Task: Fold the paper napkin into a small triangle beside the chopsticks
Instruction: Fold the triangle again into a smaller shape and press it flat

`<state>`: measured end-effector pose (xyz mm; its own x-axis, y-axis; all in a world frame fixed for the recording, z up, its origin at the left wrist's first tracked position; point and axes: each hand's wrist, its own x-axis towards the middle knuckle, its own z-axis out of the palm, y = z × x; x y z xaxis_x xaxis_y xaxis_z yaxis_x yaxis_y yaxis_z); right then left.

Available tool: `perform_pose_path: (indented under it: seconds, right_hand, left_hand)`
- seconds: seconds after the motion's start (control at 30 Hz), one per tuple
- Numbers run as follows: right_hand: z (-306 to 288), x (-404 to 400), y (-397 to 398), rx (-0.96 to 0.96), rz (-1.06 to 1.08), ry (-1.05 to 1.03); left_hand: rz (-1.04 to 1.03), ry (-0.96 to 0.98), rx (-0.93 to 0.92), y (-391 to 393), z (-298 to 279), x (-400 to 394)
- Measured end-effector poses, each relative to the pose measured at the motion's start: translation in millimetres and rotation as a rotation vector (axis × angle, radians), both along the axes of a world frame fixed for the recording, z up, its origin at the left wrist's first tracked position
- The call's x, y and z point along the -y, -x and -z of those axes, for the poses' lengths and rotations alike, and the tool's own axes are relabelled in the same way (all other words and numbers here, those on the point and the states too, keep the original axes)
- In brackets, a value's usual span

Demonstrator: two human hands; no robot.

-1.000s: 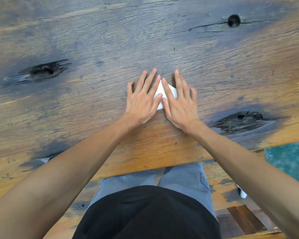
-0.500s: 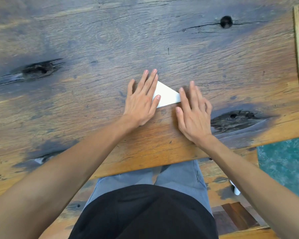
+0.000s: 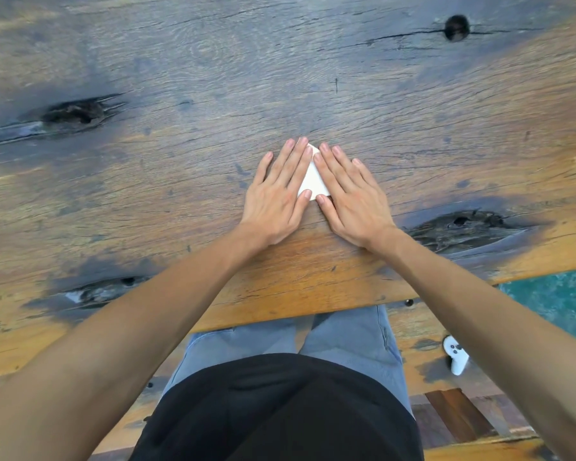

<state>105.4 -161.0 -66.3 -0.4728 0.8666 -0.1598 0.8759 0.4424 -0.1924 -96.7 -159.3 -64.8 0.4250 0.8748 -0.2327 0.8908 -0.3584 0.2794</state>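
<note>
Wood fills most of the view: a weathered tabletop point(image 3: 180, 181) with grey-blue patches, a dark knot point(image 3: 75, 112) toward its left edge and a small round hole point(image 3: 457, 27) near the far right corner. A second dark knot point(image 3: 463, 227) sits close to the near edge on the right.

Going left to right, the left hand point(image 3: 275, 197) lies palm down not far from the near edge, around the middle of the table's width, its fingers stretched out flat and held together, gripping nothing — it only presses down. Its index finger and thumb rest on the left side of the folded paper napkin point(image 3: 313, 181), a small white shape that narrows toward the far side; most of it is hidden under the two hands, so its full outline cannot be told. The right hand point(image 3: 353, 199) mirrors the left: flat, fingers extended and spread slightly, pressing on the napkin's right side, with the fingertips of both hands nearly meeting at the napkin's far tip.

Below the near edge are grey jeans point(image 3: 343, 331) and a black shirt point(image 3: 280, 410) — and to the right, on a wooden bench point(image 3: 423, 357), a white controller point(image 3: 457, 356). Teal floor point(image 3: 556, 301) shows at the right.
</note>
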Motion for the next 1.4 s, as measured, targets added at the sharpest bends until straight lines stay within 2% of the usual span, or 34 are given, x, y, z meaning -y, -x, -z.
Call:
perform_pose_path:
  seconds: [0.23,0.37,0.43,0.53,0.63,0.77,0.9,1.07,1.23,1.4]
  right_hand:
    - [-5,-1,0,0.006,-0.004,0.045]
    - [-20,-5,3,-0.130,0.087,0.162]
    - [-28,-11,8,-0.166,0.140,0.132]
    - [-33,-20,23,-0.118,0.090,0.064]
    - [-27,-26,33,-0.083,0.075,0.105]
    - [-12,-26,23,0.017,0.059,0.099]
    - [-6,-26,24,0.007,0.053,0.057]
    - [-8,-25,23,0.015,0.047,0.070]
    - [-17,-25,20,-0.042,0.146,0.112]
    - [-19,-47,6,-0.015,-0.061,0.058]
  left_hand:
    - [-0.029,0.014,-0.030,44,0,40]
    - [-0.090,0.095,0.001,52,-10,61]
    - [-0.127,0.092,0.052,43,-17,62]
    - [-0.195,0.048,0.110,10,-24,43]
    - [-0.259,0.066,0.115,-17,-19,27]
    - [-0.193,0.050,0.044,-15,-2,32]
    - [-0.181,0.000,0.042,-13,5,33]
    - [-0.190,0.036,0.013,-13,0,33]
    - [-0.229,0.074,0.043,-16,-16,31]
    - [-0.189,0.034,0.050,-8,-17,-2]
